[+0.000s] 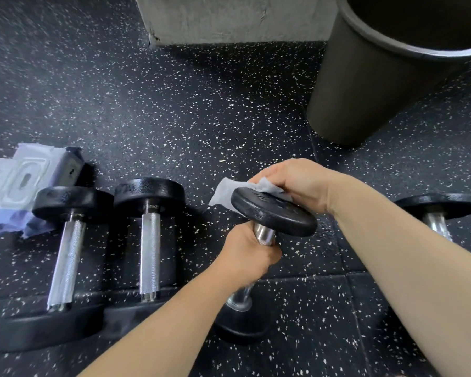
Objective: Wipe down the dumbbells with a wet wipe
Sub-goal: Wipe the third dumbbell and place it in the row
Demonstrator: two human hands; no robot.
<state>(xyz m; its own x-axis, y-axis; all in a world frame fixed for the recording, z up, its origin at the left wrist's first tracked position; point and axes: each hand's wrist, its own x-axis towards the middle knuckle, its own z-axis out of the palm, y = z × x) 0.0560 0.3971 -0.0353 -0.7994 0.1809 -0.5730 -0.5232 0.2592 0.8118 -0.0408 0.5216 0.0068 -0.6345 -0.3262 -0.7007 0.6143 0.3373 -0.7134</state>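
Observation:
My left hand [249, 255] grips the steel handle of a black dumbbell [276, 213], holding it tilted above the floor with its lower head near the ground. My right hand [294, 183] presses a white wet wipe [229, 193] against the far edge of that dumbbell's upper head. Two more dumbbells lie on the floor to the left, one [65, 257] beside the other [150, 251], both with knurled handles. Another dumbbell [437, 210] lies on the right, partly hidden behind my right forearm.
A wet-wipe pack [25, 183] with its lid open lies at the far left behind the dumbbells. A black bin [370, 85] stands at the upper right. A grey concrete block [229, 20] sits at the back. The floor [188, 118] is speckled black rubber.

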